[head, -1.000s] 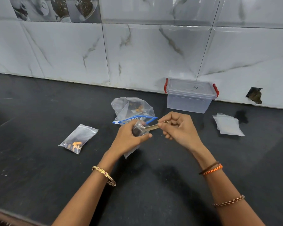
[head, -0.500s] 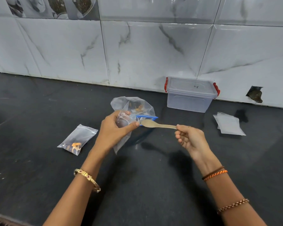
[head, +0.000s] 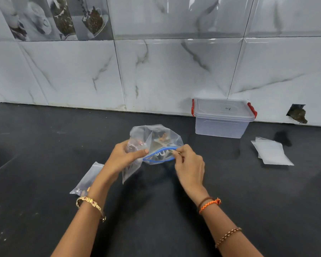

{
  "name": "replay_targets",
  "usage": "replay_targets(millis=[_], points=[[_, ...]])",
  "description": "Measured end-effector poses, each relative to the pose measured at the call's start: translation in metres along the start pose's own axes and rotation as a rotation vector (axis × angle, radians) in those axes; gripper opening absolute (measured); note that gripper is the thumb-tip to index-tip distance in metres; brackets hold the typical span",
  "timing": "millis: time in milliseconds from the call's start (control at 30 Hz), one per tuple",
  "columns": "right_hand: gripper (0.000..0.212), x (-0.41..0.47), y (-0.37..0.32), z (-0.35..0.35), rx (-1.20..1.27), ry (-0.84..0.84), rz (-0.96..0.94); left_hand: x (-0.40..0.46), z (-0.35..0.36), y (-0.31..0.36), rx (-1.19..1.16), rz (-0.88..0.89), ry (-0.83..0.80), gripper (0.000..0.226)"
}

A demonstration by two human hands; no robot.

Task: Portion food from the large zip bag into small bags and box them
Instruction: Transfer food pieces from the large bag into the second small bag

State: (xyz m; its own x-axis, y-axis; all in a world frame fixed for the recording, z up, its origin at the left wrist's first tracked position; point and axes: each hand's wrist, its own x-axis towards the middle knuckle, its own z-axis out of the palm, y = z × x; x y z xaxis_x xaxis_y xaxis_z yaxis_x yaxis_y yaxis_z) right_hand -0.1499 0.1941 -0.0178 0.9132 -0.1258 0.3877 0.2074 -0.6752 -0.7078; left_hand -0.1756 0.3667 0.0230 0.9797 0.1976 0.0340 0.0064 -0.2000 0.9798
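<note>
The large zip bag (head: 156, 143) is held up over the middle of the dark table (head: 44, 145), its blue zip mouth (head: 160, 154) standing open toward the camera. Some food is seen through the clear plastic. The left hand (head: 125, 157) is curled around a small bag (head: 132, 164), which is gripped between thumb and fingers just beside the left end of the blue mouth; the lower part of this small bag hangs down under the hand. The right hand (head: 188, 162) is closed around the handle of a spoon (head: 175, 152) at the right end of the mouth, and the spoon is pointed into the large bag; only a short piece of it can be seen. A filled small bag (head: 87, 179) is lying flat on the table, partly hidden behind the left forearm. A clear box (head: 221, 120) with red clips and its lid on is placed against the tiled wall (head: 156, 71). A stack of empty small bags (head: 271, 153) is lying to the right of the box.
</note>
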Motion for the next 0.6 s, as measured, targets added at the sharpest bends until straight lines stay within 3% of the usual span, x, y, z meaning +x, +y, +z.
replay_targets(millis=[100,167,400,600], points=[[0.028,0.002,-0.003,0.020,-0.332,0.165,-0.370,0.005,0.005,-0.001,0.005,-0.003,-0.066,0.016],[0.034,0.009,-0.004,0.029,-0.436,0.203,-0.448,0.009,0.006,-0.003,-0.048,-0.012,-0.086,0.015],[0.039,0.025,-0.011,0.046,-0.484,0.194,-0.419,0.018,-0.002,-0.007,-0.029,-0.028,-0.180,0.015],[0.041,0.024,-0.010,0.055,-0.367,0.119,-0.289,0.055,-0.018,-0.018,-0.242,-0.109,0.111,0.018]])
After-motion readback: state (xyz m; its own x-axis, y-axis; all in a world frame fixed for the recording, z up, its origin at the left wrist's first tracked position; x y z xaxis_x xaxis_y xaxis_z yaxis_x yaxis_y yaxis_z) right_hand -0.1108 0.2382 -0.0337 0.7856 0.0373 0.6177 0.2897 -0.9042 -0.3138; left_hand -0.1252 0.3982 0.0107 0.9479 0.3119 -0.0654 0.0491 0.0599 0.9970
